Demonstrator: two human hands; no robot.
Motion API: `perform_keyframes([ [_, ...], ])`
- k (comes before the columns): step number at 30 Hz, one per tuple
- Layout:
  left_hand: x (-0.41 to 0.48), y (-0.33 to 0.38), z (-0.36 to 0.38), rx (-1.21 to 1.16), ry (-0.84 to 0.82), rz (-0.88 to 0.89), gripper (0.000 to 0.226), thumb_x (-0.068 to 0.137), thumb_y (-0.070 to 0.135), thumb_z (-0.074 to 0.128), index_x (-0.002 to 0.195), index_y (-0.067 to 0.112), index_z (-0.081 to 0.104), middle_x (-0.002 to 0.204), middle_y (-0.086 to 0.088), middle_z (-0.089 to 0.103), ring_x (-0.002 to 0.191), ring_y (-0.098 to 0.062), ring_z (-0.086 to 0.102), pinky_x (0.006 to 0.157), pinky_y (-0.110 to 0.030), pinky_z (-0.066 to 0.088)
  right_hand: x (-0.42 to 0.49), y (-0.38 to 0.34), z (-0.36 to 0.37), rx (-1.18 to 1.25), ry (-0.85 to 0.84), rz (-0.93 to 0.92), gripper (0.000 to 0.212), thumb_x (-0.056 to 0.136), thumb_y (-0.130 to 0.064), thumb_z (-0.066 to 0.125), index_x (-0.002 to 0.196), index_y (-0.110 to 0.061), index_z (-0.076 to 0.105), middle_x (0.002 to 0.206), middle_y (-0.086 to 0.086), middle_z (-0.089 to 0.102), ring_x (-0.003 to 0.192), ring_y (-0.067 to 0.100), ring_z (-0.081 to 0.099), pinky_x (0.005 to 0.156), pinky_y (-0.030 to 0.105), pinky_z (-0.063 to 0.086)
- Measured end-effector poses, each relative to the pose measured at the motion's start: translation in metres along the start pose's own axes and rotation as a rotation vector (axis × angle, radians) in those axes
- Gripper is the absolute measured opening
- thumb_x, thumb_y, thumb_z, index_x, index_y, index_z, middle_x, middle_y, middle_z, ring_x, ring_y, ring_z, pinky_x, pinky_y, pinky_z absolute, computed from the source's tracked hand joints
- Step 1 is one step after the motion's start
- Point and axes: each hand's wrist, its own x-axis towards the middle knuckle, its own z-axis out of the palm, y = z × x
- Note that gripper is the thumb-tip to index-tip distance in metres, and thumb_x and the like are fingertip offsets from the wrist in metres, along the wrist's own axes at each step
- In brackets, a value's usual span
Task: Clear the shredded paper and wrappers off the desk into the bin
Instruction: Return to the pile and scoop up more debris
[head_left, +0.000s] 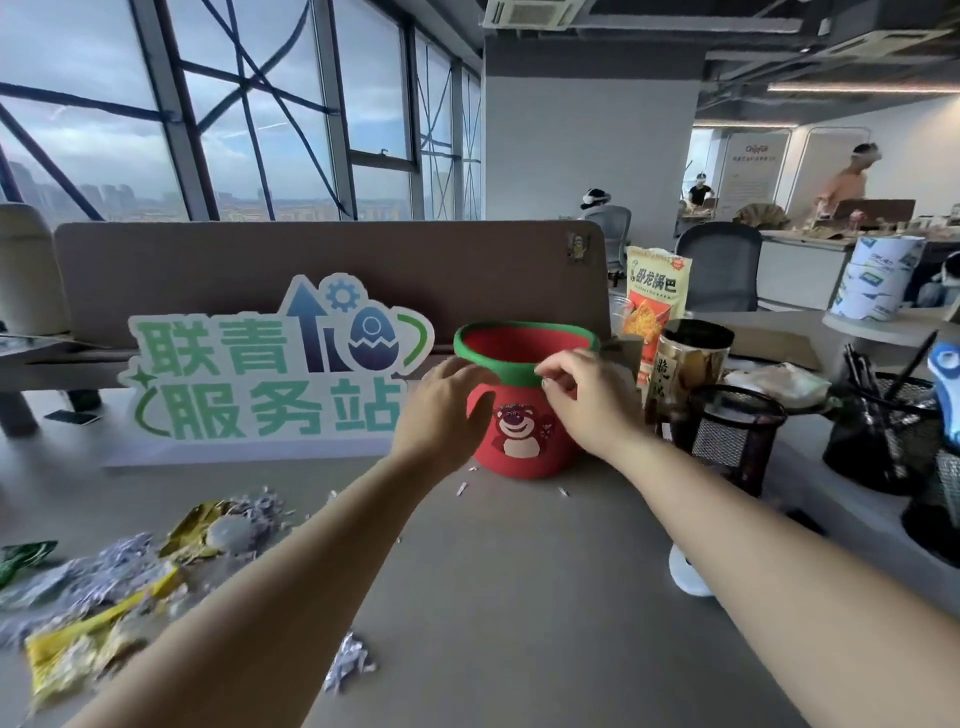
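Note:
A red bin with a green rim and a bear picture stands on the grey desk ahead of me. My left hand rests against its left side, fingers curved around the wall. My right hand pinches the green rim on the right. A heap of shredded paper mixed with yellow wrappers lies at the desk's near left. A smaller clump of shreds sits under my left forearm. A few loose strips lie by the bin's base.
A white and green sign leans on the partition behind the bin. To the right stand a snack bag, a dark jar and black mesh pen holders. Other people sit and stand far back right.

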Motion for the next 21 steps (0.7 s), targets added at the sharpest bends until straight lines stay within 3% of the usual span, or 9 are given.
perform_keyframes([
  [4,-0.052,-0.028,0.028,0.095,-0.243,-0.163,0.031,0.089,0.03,0.055,0.119,0.025,0.059,0.129,-0.002,0.053,0.118,-0.023,0.05,0.098,-0.037,0.043,-0.058,0.022,0.033,0.009,-0.175,0.11,0.018,0.084,-0.008,0.059,0.1,-0.011,0.066,0.099,0.002,0.058,0.085,0.015,0.056,0.076,0.02,0.045],
  [6,-0.066,-0.04,0.041,0.163,-0.368,-0.211,0.042,0.089,0.038,0.054,0.129,0.025,0.051,0.139,-0.002,0.046,0.125,-0.025,0.046,0.102,-0.039,0.04,-0.08,0.036,0.05,-0.045,-0.278,0.192,0.029,0.084,-0.015,0.061,0.112,-0.012,0.062,0.115,0.006,0.057,0.105,0.022,0.056,0.091,0.029,0.046],
  [8,-0.071,-0.05,0.052,0.21,-0.456,-0.257,0.054,0.09,0.044,0.051,0.138,0.025,0.039,0.15,0.0,0.034,0.133,-0.026,0.037,0.108,-0.039,0.034,-0.091,0.045,0.063,-0.09,-0.355,0.281,0.049,0.085,-0.025,0.063,0.13,-0.01,0.05,0.137,0.01,0.046,0.128,0.026,0.042,0.109,0.038,0.035],
  [11,-0.071,-0.061,0.069,0.26,-0.512,-0.289,0.062,0.092,0.052,0.039,0.147,0.027,0.022,0.158,0.003,0.015,0.144,-0.022,0.019,0.116,-0.037,0.017,-0.093,0.051,0.078,-0.134,-0.398,0.372,0.073,0.088,-0.038,0.058,0.146,-0.008,0.023,0.155,0.013,0.019,0.144,0.029,0.016,0.119,0.037,0.013],
  [13,-0.067,-0.065,0.08,0.302,-0.527,-0.3,0.064,0.093,0.056,0.029,0.149,0.028,0.015,0.16,0.005,0.008,0.147,-0.017,0.01,0.119,-0.037,0.009,-0.091,0.054,0.085,-0.188,-0.422,0.4,0.08,0.089,-0.047,0.051,0.148,-0.008,0.014,0.157,0.013,0.013,0.145,0.028,0.013,0.119,0.036,0.011],
  [16,-0.058,-0.068,0.092,0.334,-0.583,-0.268,0.068,0.093,0.061,0.02,0.15,0.026,0.008,0.16,0.006,0.004,0.147,-0.013,0.004,0.121,-0.039,0.002,-0.089,0.055,0.084,-0.279,-0.445,0.409,0.075,0.089,-0.052,0.045,0.146,-0.01,0.02,0.155,0.012,0.024,0.142,0.027,0.024,0.116,0.035,0.02],
  [21,-0.054,-0.068,0.093,0.358,-0.661,-0.192,0.073,0.09,0.065,0.015,0.15,0.025,0.007,0.159,0.008,0.006,0.147,-0.012,0.002,0.12,-0.04,-0.002,-0.088,0.049,0.079,-0.367,-0.492,0.313,0.067,0.093,-0.049,0.037,0.146,-0.01,0.023,0.156,0.008,0.023,0.145,0.021,0.018,0.117,0.032,0.015],
])
